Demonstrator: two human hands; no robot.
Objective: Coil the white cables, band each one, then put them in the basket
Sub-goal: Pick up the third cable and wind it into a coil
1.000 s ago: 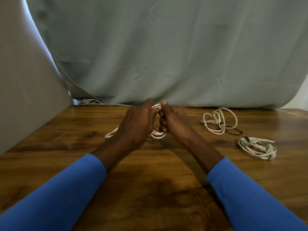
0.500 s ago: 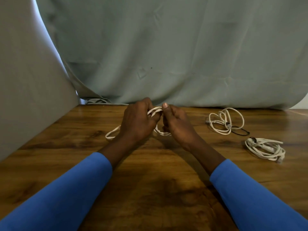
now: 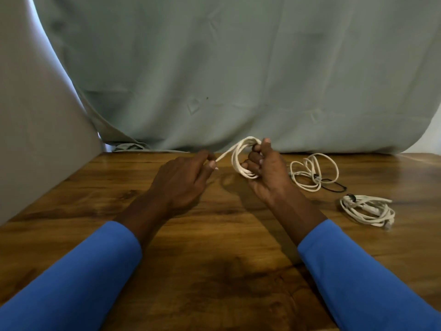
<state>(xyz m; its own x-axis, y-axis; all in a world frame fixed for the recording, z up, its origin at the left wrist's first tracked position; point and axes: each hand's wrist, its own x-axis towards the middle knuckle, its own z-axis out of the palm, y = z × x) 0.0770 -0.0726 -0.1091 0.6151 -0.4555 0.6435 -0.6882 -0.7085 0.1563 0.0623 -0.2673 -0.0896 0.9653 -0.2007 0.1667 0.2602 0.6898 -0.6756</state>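
Head view: gripping a small coil of thin white cable (image 3: 241,158) in the right hand (image 3: 267,173), fingers curled round the loops, up above the brown wooden table (image 3: 214,235). Pinching the coil's loose tail in the left hand (image 3: 183,180), just beside. Probably best now: laying the tail round in same-size loops, pulling softly, squeezing so none slip. Waiting on the table to the right: a loose white cable (image 3: 312,173), a thin black band (image 3: 334,187), a bundled white cable (image 3: 367,210). Seeing no basket.

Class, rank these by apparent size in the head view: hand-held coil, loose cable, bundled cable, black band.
1. loose cable and bundled cable: alike, the bundled one nearer, so unranked.
2. coil in the right hand.
3. black band.
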